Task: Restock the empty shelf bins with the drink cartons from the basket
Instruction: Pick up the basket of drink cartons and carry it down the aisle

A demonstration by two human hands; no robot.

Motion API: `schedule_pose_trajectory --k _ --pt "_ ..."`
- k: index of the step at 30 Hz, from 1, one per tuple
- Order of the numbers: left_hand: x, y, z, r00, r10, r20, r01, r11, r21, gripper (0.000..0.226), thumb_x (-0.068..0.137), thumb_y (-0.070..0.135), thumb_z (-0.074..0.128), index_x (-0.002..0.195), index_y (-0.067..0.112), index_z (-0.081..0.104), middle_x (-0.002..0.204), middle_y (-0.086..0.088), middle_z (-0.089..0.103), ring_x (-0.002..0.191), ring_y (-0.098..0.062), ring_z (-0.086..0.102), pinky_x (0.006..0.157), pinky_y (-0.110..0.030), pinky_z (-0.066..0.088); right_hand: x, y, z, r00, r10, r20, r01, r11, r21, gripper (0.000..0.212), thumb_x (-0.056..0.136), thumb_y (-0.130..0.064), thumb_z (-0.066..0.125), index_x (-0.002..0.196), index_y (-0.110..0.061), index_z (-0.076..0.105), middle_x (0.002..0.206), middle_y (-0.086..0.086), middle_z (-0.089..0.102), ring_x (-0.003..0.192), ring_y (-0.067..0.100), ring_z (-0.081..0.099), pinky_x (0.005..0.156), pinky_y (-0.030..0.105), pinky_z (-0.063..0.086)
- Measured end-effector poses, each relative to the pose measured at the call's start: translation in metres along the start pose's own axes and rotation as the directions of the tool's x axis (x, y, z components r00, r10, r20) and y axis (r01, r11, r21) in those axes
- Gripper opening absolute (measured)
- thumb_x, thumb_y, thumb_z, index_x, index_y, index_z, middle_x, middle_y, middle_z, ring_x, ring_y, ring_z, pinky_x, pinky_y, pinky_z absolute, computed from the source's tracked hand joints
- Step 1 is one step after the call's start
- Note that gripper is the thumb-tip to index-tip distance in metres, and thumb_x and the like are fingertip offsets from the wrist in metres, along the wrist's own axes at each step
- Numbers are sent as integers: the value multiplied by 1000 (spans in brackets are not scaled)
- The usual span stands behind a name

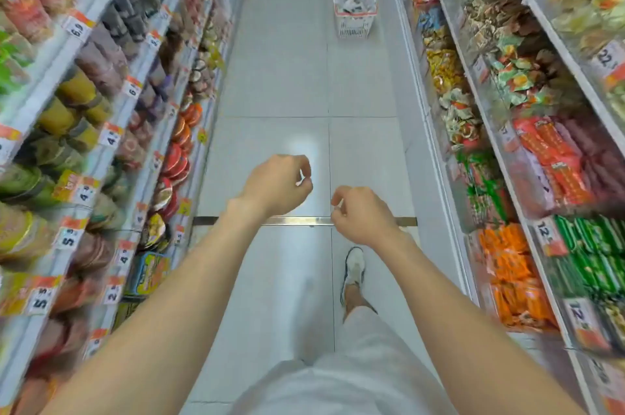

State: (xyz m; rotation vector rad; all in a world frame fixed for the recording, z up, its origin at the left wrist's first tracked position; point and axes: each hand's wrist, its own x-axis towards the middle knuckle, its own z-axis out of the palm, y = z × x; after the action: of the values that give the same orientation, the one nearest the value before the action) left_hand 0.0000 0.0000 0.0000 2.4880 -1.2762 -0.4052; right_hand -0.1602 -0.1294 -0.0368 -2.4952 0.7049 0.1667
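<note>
A white wire basket (354, 28) with an orange rim stands on the aisle floor far ahead, close to the right-hand shelving. Packages lie inside it, too blurred to identify. My left hand (276, 185) and my right hand (362, 215) hang in front of me over the floor, side by side and well short of the basket. Both have loosely curled fingers and hold nothing.
Stocked shelves (111, 116) with price tags line the left of the narrow aisle, and shelf bins of snack packets (527, 157) line the right. A metal strip (297, 221) crosses the tiled floor under my hands. My foot in a white shoe (353, 268) is stepping forward.
</note>
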Motion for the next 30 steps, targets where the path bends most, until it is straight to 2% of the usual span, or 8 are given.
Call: schedule_pose_trajectory --k 4,7,10,12,16,23,30 --pt "94 5 14 992 -42 118 42 999 8 16 94 35 56 104 30 69 97 10 70 90 -18 62 71 -32 48 75 48 -15 998 61 5 -61 997 44 28 93 -27 54 118 -24 67 101 -3 72 93 23 65 68 30 43" --pt "170 6 15 977 -40 211 38 999 14 15 94 33 57 103 30 69 94 9 71 90 -19 64 76 -36 56 135 81 -37 997 67 36 -71 990 120 29 95 -26 53 121 -22 66 103 -1 72 95 23 65 73 32 49" --pt "231 4 11 959 -51 280 53 999 0 14 94 36 55 101 34 67 92 13 70 83 -16 64 77 -40 59 188 104 -58 991 111 76 -125 968 216 31 93 -26 53 121 -23 66 91 -5 71 92 20 64 79 35 56" --pt "269 1 5 955 -61 289 74 997 -38 16 96 37 54 103 34 68 94 14 70 81 -14 65 76 -39 59 227 112 -73 984 144 101 -167 946 277 31 91 -27 51 119 -23 66 84 -9 69 88 18 66 79 39 59" --pt "345 -26 -12 954 -107 278 136 987 -86 15 96 36 54 102 33 68 95 14 71 77 -7 63 75 -39 59 321 115 -103 980 140 139 -177 938 299 30 91 -25 54 118 -22 68 84 -9 70 88 17 67 82 39 60" --pt "534 -120 -47 964 -155 216 186 974 -129 17 96 34 54 103 32 69 94 13 70 79 -12 63 78 -39 59 544 97 -139 981 78 178 -122 960 252 27 92 -25 54 116 -22 68 87 -8 68 91 19 67 83 41 60" --pt "731 -206 -122 955 -115 273 155 979 -128 20 95 38 52 102 33 70 94 12 71 87 -18 65 81 -42 60 755 57 -210 963 152 223 -203 953 224 26 91 -25 54 113 -24 68 86 -9 69 95 19 65 84 40 60"
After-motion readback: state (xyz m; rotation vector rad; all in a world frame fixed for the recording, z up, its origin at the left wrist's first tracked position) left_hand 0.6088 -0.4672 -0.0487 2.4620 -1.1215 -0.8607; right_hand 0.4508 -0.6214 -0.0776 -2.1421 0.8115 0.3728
